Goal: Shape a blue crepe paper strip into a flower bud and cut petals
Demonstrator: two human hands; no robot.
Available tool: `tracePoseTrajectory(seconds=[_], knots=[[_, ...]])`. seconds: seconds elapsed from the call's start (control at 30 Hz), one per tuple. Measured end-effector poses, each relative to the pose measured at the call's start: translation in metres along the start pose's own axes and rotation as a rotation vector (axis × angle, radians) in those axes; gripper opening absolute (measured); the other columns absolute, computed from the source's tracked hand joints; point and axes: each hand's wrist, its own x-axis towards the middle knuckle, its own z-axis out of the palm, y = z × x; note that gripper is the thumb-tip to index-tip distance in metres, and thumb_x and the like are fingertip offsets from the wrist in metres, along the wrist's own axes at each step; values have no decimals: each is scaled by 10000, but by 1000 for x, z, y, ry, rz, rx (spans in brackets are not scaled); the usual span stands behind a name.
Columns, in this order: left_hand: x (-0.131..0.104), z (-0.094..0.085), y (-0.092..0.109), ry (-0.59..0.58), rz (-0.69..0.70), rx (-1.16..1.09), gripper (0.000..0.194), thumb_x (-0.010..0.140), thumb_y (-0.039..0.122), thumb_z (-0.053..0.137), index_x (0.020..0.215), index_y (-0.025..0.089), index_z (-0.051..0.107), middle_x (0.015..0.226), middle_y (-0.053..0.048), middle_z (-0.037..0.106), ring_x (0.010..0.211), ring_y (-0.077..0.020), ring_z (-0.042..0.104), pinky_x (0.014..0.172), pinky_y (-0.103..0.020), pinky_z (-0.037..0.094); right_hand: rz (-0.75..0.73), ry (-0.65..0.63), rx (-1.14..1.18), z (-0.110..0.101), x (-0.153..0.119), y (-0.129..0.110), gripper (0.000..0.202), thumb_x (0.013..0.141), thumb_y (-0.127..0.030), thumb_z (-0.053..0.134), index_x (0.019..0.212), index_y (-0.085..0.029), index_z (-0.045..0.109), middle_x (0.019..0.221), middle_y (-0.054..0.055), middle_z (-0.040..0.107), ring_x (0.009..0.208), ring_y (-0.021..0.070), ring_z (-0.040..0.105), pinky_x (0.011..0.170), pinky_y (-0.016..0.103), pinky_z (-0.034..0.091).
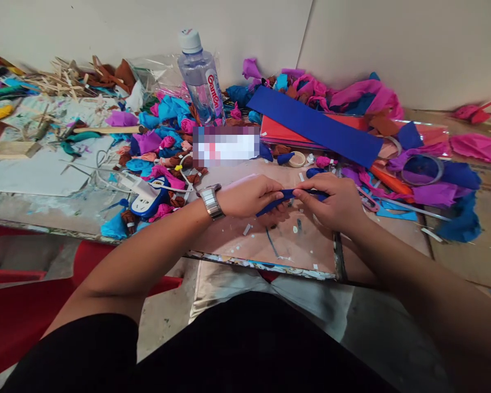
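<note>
Both my hands pinch one narrow piece of dark blue crepe paper (287, 194) just above the table's front part. My left hand (251, 195), with a metal watch (211, 202) on its wrist, is closed on the left part of the paper. On the right part, my right hand (325, 202) is closed with thumb and finger close to the left thumb. A wide dark blue paper strip (315, 125) lies behind the hands, across a red sheet pack (294, 130). A roll of tape (297, 159) and small blue paper bits lie just beyond my fingers.
A water bottle (201, 82) stands at the back among crumpled coloured paper. A blue-and-white power strip (149, 199) with a plug and cables lies left. Pliers (71, 147) and wood sticks (61, 79) are farther left. A cutter (368, 199) and a clear tape roll (422, 170) lie right.
</note>
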Motion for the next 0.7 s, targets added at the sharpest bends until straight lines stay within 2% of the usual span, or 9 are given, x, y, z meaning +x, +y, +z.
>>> tracePoseTrajectory(seconds=[0.17, 0.37, 0.53, 0.7], knots=[[0, -5, -1, 9, 6, -25, 351, 1090, 269, 430, 1055, 136, 753, 931, -57, 828, 738, -99, 758, 666, -175, 559, 43, 21, -23, -2, 3, 5, 161, 942, -364, 732, 898, -247, 834, 821, 44, 807, 758, 244, 722, 726, 384, 508], [1, -2, -7, -54, -26, -172, 299, 1048, 383, 568, 1055, 133, 733, 917, -87, 820, 740, -133, 775, 626, -193, 568, 42, 15, -22, 0, 1, 3, 177, 948, -389, 731, 898, -255, 835, 830, 43, 812, 752, 243, 731, 722, 390, 521], [4, 8, -13, -55, -34, -301, 240, 1030, 340, 594, 1011, 135, 718, 942, -103, 827, 799, -149, 799, 704, -224, 615, 0, -25, 31, 4, -2, -3, 159, 961, -361, 717, 925, -258, 832, 823, 26, 816, 761, 223, 729, 771, 385, 528], [2, 7, -13, -99, -58, -371, 205, 1027, 297, 588, 1001, 135, 710, 929, -100, 827, 806, -149, 799, 743, -247, 638, -82, -42, 50, 4, -2, -3, 123, 952, -342, 740, 957, -257, 828, 839, 22, 818, 775, 212, 727, 795, 378, 514]])
